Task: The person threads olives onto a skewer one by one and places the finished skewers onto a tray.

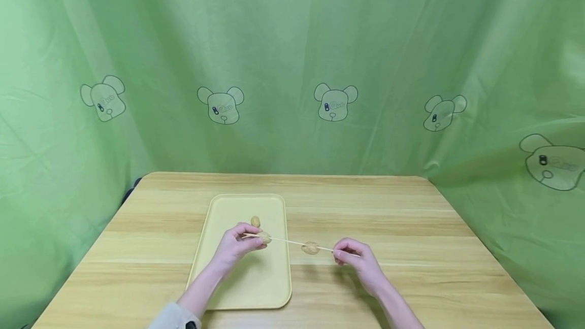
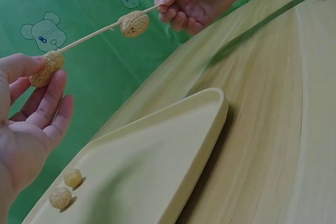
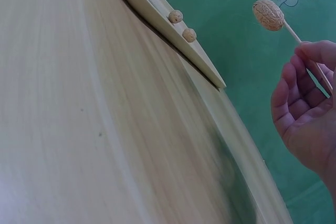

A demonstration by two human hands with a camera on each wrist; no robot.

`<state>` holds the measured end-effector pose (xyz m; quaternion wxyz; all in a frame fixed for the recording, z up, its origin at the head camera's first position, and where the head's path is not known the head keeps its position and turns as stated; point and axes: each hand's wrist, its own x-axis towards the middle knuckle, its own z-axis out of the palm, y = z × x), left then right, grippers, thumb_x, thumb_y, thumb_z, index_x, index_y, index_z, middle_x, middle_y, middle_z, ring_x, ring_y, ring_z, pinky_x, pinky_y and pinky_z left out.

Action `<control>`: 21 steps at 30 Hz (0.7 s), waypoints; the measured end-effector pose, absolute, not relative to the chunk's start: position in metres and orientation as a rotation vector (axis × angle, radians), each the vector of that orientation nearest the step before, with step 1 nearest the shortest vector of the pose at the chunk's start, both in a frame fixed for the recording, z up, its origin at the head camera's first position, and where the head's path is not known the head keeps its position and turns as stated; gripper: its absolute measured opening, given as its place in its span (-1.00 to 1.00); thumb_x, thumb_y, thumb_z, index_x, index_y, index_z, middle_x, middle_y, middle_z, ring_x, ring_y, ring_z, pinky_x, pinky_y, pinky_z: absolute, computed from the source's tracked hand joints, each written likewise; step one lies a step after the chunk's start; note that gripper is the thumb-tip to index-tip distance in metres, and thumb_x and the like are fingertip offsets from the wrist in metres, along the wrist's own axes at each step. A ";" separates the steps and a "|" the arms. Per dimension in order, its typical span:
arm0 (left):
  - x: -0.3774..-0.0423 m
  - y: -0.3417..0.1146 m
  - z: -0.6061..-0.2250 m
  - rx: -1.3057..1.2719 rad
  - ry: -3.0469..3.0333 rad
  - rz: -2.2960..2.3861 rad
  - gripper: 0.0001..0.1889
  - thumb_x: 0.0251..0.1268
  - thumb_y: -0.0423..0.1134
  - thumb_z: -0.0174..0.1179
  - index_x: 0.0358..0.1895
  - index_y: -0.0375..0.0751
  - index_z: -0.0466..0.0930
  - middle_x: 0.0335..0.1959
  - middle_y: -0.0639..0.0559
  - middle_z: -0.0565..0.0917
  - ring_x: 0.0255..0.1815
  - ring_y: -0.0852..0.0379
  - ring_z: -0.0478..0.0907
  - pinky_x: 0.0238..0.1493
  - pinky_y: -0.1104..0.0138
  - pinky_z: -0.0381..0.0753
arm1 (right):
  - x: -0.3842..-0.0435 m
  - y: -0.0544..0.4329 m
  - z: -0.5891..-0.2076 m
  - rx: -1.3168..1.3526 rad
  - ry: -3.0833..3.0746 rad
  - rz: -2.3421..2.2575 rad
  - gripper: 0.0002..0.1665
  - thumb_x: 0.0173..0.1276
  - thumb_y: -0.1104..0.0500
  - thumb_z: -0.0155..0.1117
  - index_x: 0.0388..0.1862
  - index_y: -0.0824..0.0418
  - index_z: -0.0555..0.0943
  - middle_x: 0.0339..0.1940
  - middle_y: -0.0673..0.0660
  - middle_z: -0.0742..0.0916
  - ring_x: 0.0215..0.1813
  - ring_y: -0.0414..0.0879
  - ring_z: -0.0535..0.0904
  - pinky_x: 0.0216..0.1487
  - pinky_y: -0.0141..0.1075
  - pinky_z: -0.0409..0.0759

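Between both hands, above the table, stretches a thin wooden skewer with two wrinkled tan balls threaded on it, much like fried puffs. My left hand pinches one wrinkled ball between thumb and fingers; in the head view, a length of stick shows beyond it. The other wrinkled ball sits farther along, closer to my right hand. That hand grips the skewer near its right end with thumb and curled fingers. On the tray below lie two loose balls, one nearer and one farther.
The pale yellow tray rests on the left half of a wood-grain table, under my left hand. A green curtain printed with bear heads surrounds the table at the back and sides.
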<state>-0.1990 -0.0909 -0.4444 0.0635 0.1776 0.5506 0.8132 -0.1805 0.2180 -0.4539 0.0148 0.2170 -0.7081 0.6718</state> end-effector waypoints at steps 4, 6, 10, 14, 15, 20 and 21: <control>-0.198 -0.089 -0.445 0.556 1.655 2.453 -0.80 0.07 -0.67 0.09 -0.25 -0.42 0.53 -0.20 -0.06 0.48 -0.29 0.16 0.64 -0.10 0.25 0.62 | -0.180 0.217 -0.453 0.683 -2.199 2.098 -0.80 0.25 0.41 0.13 -0.36 0.63 0.43 -0.51 -0.05 0.60 -0.43 -0.25 0.50 -0.37 -0.34 0.57; -0.198 -0.088 -0.445 0.573 1.649 2.452 -0.79 0.07 -0.66 0.09 -0.26 -0.37 0.55 -0.21 -0.05 0.51 -0.29 0.16 0.64 -0.10 0.26 0.61 | -0.180 0.217 -0.452 0.686 -2.197 2.099 -0.80 0.25 0.41 0.12 -0.36 0.64 0.43 -0.52 -0.05 0.60 -0.43 -0.25 0.50 -0.37 -0.34 0.57; -0.198 -0.088 -0.447 0.597 1.632 2.458 -0.76 0.07 -0.66 0.10 -0.28 -0.29 0.57 -0.25 -0.04 0.59 -0.29 0.16 0.64 -0.11 0.26 0.62 | -0.181 0.214 -0.451 0.688 -2.201 2.091 -0.79 0.25 0.41 0.12 -0.36 0.64 0.42 -0.52 -0.04 0.59 -0.43 -0.24 0.49 -0.37 -0.34 0.57; -0.200 -0.087 -0.449 0.597 1.622 2.463 -0.74 0.06 -0.67 0.09 -0.28 -0.26 0.57 -0.28 -0.01 0.62 -0.29 0.16 0.64 -0.11 0.27 0.62 | -0.182 0.211 -0.451 0.681 -2.206 2.090 -0.77 0.25 0.40 0.14 -0.36 0.65 0.41 -0.53 -0.03 0.59 -0.44 -0.23 0.50 -0.38 -0.34 0.56; -0.200 -0.087 -0.450 0.599 1.621 2.463 -0.74 0.06 -0.67 0.09 -0.28 -0.27 0.57 -0.29 -0.01 0.62 -0.29 0.16 0.64 -0.12 0.27 0.62 | -0.182 0.211 -0.452 0.682 -2.207 2.090 -0.77 0.24 0.40 0.14 -0.36 0.65 0.41 -0.53 -0.03 0.59 -0.44 -0.22 0.50 -0.38 -0.34 0.56; -0.198 -0.087 -0.451 0.606 1.600 2.469 -0.76 0.06 -0.66 0.09 -0.29 -0.28 0.56 -0.26 -0.01 0.61 -0.29 0.17 0.64 -0.11 0.28 0.62 | -0.183 0.207 -0.453 0.693 -2.206 2.090 -0.79 0.24 0.40 0.14 -0.37 0.63 0.43 -0.53 -0.03 0.59 -0.45 -0.22 0.50 -0.38 -0.36 0.55; -0.197 -0.088 -0.451 0.605 1.594 2.471 -0.76 0.06 -0.66 0.09 -0.29 -0.28 0.56 -0.25 -0.02 0.60 -0.29 0.17 0.64 -0.11 0.29 0.62 | -0.183 0.207 -0.453 0.695 -2.206 2.089 -0.80 0.24 0.40 0.14 -0.37 0.61 0.44 -0.53 -0.03 0.59 -0.45 -0.22 0.50 -0.38 -0.36 0.55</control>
